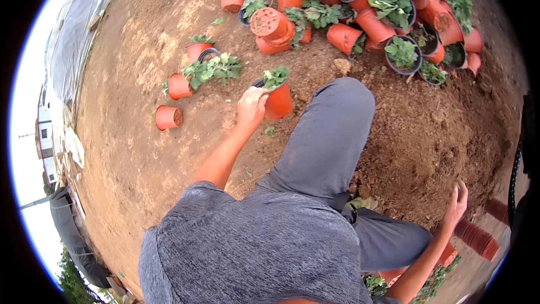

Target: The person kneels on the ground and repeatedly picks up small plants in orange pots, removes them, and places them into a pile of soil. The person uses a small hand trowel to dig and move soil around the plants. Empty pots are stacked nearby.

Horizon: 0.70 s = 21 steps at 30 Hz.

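My left hand (pixel 251 106) is closed on the rim of an orange-red plant pot (pixel 279 103), which has a dark inside and a leafy green plant (pixel 275 77) in it. The pot is beside my bent knee, close to the ground. On the right, my right hand (pixel 456 207) is over the edge of a brown soil mound (pixel 423 155), its fingers stretched out and nothing visible in them. Just beside that wrist lies a stack of nested orange-red pots (pixel 477 238), on its side.
A crowded heap of potted plants (pixel 374 19) covers the far side, some tipped over. Several loose pots (pixel 168 117) lie to the left. More pots and leaves (pixel 394 277) are by my right forearm. Plastic sheeting (pixel 84 22) runs along the far left.
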Each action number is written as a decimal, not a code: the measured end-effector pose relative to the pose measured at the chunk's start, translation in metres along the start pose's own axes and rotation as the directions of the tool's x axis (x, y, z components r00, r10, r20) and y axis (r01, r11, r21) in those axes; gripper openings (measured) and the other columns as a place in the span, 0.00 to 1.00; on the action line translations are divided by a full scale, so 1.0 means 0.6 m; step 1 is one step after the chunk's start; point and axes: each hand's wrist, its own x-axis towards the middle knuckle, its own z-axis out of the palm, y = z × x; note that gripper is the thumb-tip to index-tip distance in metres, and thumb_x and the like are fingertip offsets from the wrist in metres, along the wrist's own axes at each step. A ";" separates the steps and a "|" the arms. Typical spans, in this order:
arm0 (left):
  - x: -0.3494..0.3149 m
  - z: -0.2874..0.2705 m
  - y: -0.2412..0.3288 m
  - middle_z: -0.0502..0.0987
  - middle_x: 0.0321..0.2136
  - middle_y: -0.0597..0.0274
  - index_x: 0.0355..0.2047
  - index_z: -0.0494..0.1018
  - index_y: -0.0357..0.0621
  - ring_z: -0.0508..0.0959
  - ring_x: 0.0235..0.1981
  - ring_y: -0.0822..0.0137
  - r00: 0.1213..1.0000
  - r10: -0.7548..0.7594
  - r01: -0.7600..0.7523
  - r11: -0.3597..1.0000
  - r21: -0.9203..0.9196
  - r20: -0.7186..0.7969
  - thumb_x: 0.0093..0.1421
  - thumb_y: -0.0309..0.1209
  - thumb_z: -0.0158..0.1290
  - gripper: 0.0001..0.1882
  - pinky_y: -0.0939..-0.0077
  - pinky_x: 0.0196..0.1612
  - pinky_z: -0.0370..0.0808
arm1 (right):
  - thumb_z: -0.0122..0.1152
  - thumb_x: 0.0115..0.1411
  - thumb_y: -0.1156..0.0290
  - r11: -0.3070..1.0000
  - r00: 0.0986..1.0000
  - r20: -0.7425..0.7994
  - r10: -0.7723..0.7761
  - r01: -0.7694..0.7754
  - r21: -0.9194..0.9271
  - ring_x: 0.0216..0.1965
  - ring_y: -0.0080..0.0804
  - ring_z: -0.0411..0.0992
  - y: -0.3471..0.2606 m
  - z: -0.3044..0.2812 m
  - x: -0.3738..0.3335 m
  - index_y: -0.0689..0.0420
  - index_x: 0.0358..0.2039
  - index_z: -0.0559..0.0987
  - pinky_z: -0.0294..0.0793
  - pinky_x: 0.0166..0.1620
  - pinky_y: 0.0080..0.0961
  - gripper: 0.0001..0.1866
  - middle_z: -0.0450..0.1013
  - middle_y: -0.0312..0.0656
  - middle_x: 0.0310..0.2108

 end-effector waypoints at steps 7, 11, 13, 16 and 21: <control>0.154 -0.029 0.292 0.75 0.30 0.59 0.32 0.76 0.40 0.77 0.39 0.54 0.694 0.674 -0.705 0.707 -0.050 -0.253 0.46 0.19 0.57 0.11 0.64 0.42 0.75 | 0.50 0.66 0.68 0.960 0.981 0.172 -0.092 0.042 0.276 0.42 0.32 0.76 -0.145 0.181 0.002 0.62 0.54 0.70 0.77 0.38 0.23 0.18 0.73 0.48 0.46; 0.180 -0.053 0.458 0.75 0.30 0.60 0.32 0.77 0.40 0.77 0.40 0.53 0.465 0.828 -0.883 0.459 -0.095 -0.315 0.42 0.18 0.57 0.14 0.63 0.42 0.75 | 0.51 0.67 0.57 0.706 0.950 0.285 -0.130 -0.113 0.699 0.48 0.38 0.73 -0.182 0.234 0.007 0.61 0.60 0.64 0.79 0.39 0.28 0.27 0.69 0.51 0.51; 0.164 -0.036 0.540 0.75 0.29 0.60 0.31 0.77 0.40 0.78 0.39 0.55 0.365 0.863 -0.929 0.316 -0.192 -0.348 0.39 0.19 0.58 0.15 0.63 0.41 0.76 | 0.50 0.65 0.47 0.534 0.949 0.291 -0.123 -0.184 0.825 0.51 0.42 0.71 -0.197 0.249 0.014 0.59 0.63 0.60 0.80 0.41 0.33 0.35 0.67 0.52 0.54; 0.108 0.003 0.631 0.74 0.30 0.61 0.30 0.77 0.41 0.78 0.40 0.56 0.240 0.914 -0.926 0.115 -0.360 -0.326 0.38 0.20 0.59 0.15 0.63 0.43 0.76 | 0.40 0.62 0.35 0.263 0.962 0.245 -0.121 -0.207 0.942 0.54 0.46 0.69 -0.226 0.262 0.018 0.55 0.64 0.60 0.79 0.45 0.43 0.41 0.64 0.51 0.58; 0.067 0.115 0.680 0.63 0.58 0.46 0.63 0.55 0.39 0.65 0.60 0.49 0.552 0.829 -0.635 0.352 -0.687 -0.085 0.39 0.42 0.71 0.54 0.58 0.62 0.62 | 0.38 0.62 0.34 0.116 0.976 0.195 -0.092 -0.184 0.976 0.51 0.47 0.73 -0.170 0.211 0.013 0.53 0.62 0.62 0.81 0.42 0.48 0.40 0.67 0.47 0.57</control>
